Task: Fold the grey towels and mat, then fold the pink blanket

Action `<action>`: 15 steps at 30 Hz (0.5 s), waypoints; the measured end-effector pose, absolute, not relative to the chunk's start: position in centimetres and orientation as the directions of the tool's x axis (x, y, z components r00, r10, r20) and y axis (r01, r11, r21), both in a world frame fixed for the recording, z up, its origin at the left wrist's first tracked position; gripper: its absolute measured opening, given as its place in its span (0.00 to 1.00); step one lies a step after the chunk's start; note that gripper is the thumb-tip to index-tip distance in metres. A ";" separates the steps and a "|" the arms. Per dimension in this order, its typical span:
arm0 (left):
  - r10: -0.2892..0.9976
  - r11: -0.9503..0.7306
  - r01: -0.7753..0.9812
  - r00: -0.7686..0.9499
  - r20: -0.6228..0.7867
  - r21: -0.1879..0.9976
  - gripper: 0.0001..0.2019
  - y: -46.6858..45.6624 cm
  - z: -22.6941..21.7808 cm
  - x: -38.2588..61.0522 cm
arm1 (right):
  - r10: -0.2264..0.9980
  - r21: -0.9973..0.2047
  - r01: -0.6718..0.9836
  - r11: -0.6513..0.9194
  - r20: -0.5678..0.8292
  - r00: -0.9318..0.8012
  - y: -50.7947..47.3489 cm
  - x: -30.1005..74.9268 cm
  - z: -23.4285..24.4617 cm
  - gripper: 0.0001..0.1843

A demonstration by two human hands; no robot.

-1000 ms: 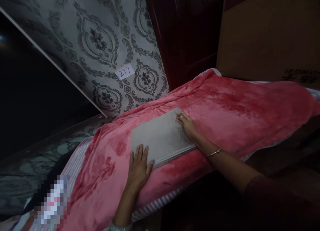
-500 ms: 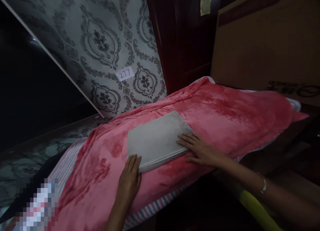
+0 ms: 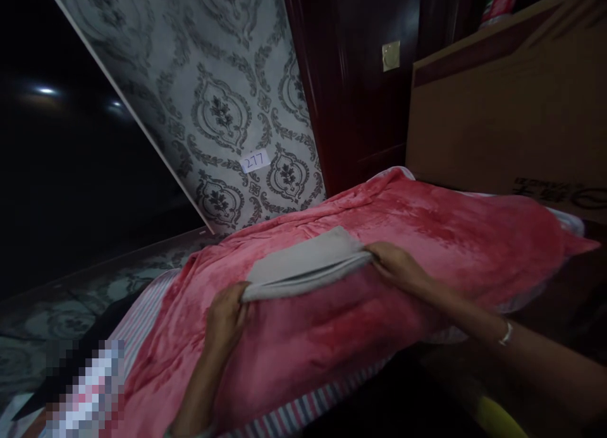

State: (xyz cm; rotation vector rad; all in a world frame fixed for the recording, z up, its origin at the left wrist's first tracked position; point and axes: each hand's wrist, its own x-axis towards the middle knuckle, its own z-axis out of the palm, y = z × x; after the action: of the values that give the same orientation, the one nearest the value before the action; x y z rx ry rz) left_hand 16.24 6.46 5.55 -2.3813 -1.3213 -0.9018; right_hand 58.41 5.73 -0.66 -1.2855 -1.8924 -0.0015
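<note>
A folded grey cloth [image 3: 306, 256] rests on a pink and red plush blanket [image 3: 332, 343]. Its near edge is lifted, and a dark gap shows between the layers there. My left hand [image 3: 222, 318] pinches the near left corner, fingers closed over it. At the near right corner my right hand [image 3: 396, 264] grips the same edge, with a bracelet farther back on that wrist. The fingertips of both hands are partly hidden by the cloth and by the hands themselves.
Behind the blanket stands a patterned wall with a paper label [image 3: 256, 161] reading 277. A large cardboard box [image 3: 502, 115] is at the right, beside a dark red door [image 3: 360, 90]. A dark glossy panel [image 3: 71, 160] fills the left. Something yellow [image 3: 497, 419] shows at the bottom right.
My hands have gone from lying flat on the cloth to gripping its near corners. The near edge has come up off the blanket. The view has tilted slightly upward.
</note>
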 end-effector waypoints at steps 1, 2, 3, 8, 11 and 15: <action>0.668 -0.540 0.837 0.361 0.651 0.091 0.14 6.7 7.7 16.6 | 0.751 -0.436 0.754 0.492 0.651 -0.114 6.2 58.7 1.6 0.19; 0.663 -0.538 0.835 0.331 0.671 0.120 0.13 6.9 10.0 16.9 | 0.732 -0.446 0.736 0.509 0.674 -0.097 6.6 59.0 4.0 0.19; 0.667 -0.539 0.826 0.301 0.681 0.162 0.13 7.0 12.2 17.2 | 0.714 -0.459 0.716 0.525 0.696 -0.077 7.0 59.2 6.5 0.19; 0.750 -0.562 0.588 0.067 0.658 0.581 0.14 7.4 19.4 18.4 | 0.653 -0.540 0.596 0.595 0.757 0.035 7.8 59.6 15.7 0.17; 0.854 -0.491 0.302 -0.020 0.521 0.817 0.20 9.0 19.8 18.7 | 0.673 -0.607 0.508 0.611 0.736 0.069 9.9 59.7 16.9 0.16; 0.956 -0.271 0.325 -0.022 0.294 0.906 0.28 13.0 16.3 18.6 | 0.780 -0.706 0.500 0.502 0.619 0.091 15.8 59.1 13.4 0.19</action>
State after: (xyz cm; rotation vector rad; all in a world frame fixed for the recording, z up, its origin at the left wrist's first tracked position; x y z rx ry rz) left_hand 18.59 13.02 16.29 -2.4893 -2.0509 -1.9841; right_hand 59.07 15.75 13.36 -1.1390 -1.5621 0.2953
